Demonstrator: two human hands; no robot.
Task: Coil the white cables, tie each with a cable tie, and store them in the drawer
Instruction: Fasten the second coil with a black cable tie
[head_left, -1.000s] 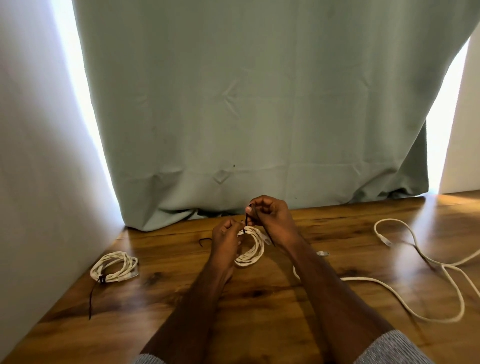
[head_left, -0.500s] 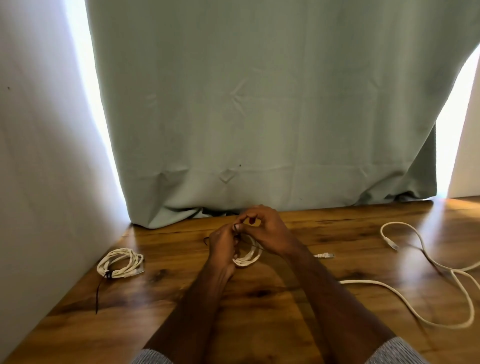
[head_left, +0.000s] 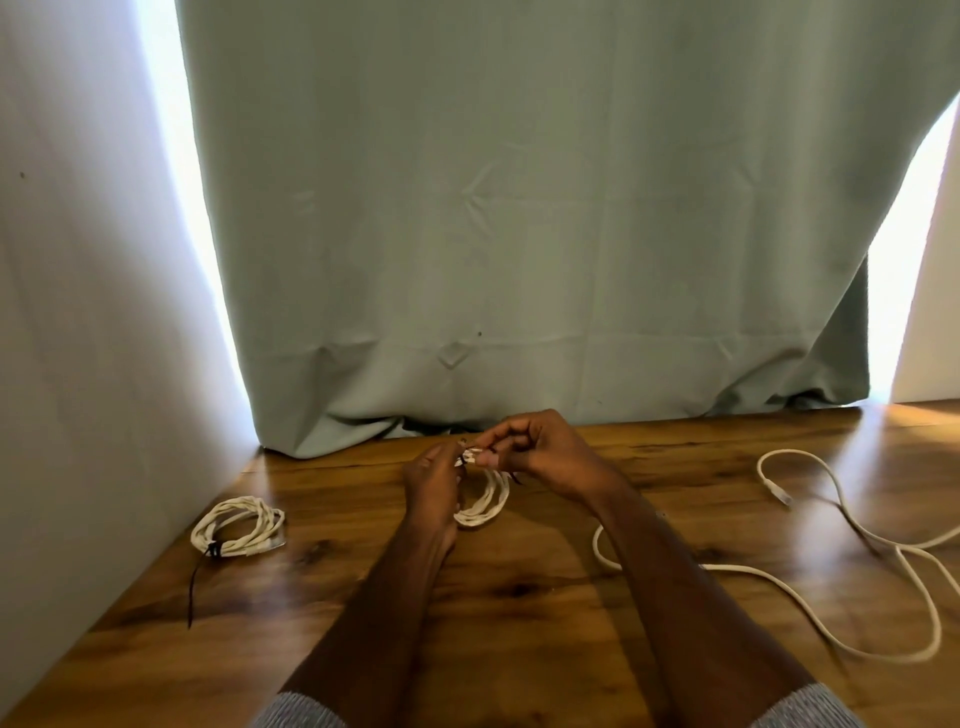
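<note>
— What did the head camera show at the middle of the wooden worktop (head_left: 519, 613)?

— Both hands met there, raised a little above the wood. The left hand (head_left: 434, 480) gripped the near side of a small white cable coil (head_left: 485, 506), fingers curled round its strands. The right hand (head_left: 540, 449) pinched the top of that same coil between thumb and fingertips, where a thin black cable tie (head_left: 514, 478) crossed the strands. The lower loop of the coil hung down between the two wrists.

— Was the tie fastened?

— I could not tell; the fingers hid most of it, and only a short dark end showed beside the right thumb.

— And the other cables?

— A second white coil (head_left: 239, 532) lay well apart to the left, near the wall (head_left: 93, 312), already bound by a black tie (head_left: 200, 582) whose long tail trailed toward the near edge. On the right, a loose white cable (head_left: 883, 551) wandered uncoiled over the worktop, its plug (head_left: 777, 492) lying flat on the wood.

— Anything behind?

— A pale green curtain (head_left: 519, 234) hung down to the back of the worktop, bright light showing on either side. Grey sleeves (head_left: 296, 712) showed at the bottom edge.
</note>
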